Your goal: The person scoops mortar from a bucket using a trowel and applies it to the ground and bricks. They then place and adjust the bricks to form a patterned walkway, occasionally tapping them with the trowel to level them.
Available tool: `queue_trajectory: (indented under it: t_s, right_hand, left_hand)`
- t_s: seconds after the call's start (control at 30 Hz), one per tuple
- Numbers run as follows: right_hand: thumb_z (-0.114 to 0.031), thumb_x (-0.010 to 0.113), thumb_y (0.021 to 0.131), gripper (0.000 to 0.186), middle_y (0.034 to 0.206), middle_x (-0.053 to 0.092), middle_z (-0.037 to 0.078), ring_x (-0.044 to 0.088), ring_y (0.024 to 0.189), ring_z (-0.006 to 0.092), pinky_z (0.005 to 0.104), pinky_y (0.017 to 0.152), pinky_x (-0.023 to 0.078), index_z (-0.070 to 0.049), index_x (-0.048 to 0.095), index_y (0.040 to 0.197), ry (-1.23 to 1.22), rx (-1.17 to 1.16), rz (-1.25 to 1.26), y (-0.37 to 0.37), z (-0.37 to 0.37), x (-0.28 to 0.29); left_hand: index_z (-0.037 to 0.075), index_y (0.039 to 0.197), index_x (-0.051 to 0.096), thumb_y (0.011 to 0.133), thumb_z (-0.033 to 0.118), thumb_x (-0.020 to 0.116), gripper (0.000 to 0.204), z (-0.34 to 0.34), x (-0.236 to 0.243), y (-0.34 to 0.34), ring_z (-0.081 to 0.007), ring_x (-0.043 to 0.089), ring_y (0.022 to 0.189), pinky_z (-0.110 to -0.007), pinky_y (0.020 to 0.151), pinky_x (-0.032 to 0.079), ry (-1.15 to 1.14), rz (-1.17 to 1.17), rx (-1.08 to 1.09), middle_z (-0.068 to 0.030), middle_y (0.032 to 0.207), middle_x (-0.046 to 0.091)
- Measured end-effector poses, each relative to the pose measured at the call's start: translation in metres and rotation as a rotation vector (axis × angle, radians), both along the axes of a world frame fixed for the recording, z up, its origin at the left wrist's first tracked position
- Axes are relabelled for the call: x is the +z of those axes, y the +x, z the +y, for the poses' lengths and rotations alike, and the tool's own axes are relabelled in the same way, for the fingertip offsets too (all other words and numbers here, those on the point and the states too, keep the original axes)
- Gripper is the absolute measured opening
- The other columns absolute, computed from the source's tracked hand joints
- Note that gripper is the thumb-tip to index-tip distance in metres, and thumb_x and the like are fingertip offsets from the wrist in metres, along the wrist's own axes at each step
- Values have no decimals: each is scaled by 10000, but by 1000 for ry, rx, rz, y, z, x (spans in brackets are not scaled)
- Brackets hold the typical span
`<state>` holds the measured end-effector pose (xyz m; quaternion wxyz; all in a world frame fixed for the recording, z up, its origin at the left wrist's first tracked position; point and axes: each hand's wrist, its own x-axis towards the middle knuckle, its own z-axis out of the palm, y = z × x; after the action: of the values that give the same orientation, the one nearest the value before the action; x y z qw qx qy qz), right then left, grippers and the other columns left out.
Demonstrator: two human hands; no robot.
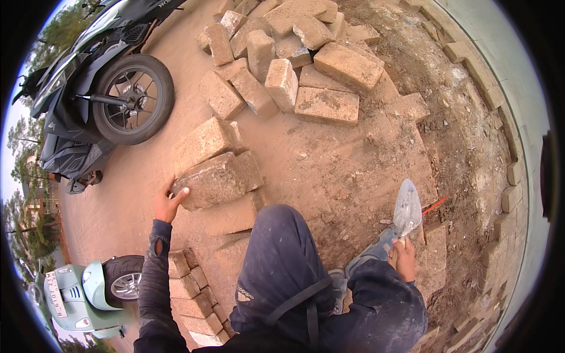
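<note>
The left hand (169,203) is at the left end of a rough, brown, rectangular paving block (212,183), its thumb laid against the near face. The other fingers go partly out of sight past the block's edge, so how firmly this grip is closed cannot be told. The block sits in a short row of similar blocks, between a lighter tan block (203,141) on the far side and a flat, dusty block (226,215) on the near side.

The right hand (402,259) has its grip wrapped round the handle of a grey metal trowel (407,206) with a leaf-shaped blade, which points away from the person, above a grey shoe (376,244). Just beside the blade lies a thin red strip (434,205) on the dirt.

Farther off is a loose heap of tan rectangular blocks (326,106). Neatly stacked blocks (191,288) stand beside the left forearm. A black motorbike (94,100) and a mint-green scooter (76,300) are at the left.
</note>
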<state>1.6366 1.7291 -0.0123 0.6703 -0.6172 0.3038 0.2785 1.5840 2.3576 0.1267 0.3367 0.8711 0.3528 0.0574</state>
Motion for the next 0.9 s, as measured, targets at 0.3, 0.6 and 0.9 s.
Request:
queue_trajectory:
  t_s: [0.3, 0.6, 0.9]
  right_hand:
    - [-205, 656, 916, 195, 709, 536, 12, 503, 573, 104, 283, 502, 413, -51, 564, 995, -118, -18, -111, -2, 13, 23]
    - [-208, 659, 906, 236, 762, 590, 36, 563, 655, 145, 316, 606, 454, -10, 603, 1022, -449, -16, -342, -48, -27, 53]
    - [-228, 666, 901, 266, 751, 600, 60, 580, 666, 158, 328, 622, 464, 2, 607, 1021, -627, 0, -359, -98, -51, 57]
  left_hand:
    - [21, 1426, 480, 778, 521, 824, 888, 22, -70, -5, -328, 625, 1159, -418, 986, 494, 206, 8, 19, -249, 1216, 645]
    - [19, 1472, 397, 805, 667, 713, 982, -56, -65, 8, -435, 391, 1399, -540, 1114, 347, 472, 90, 125, -331, 1476, 408]
    - [208, 1575, 339, 906, 591, 595, 812, -93, -106, 66, -357, 218, 1523, -656, 1200, 53, 786, -145, -411, -185, 1627, 277]
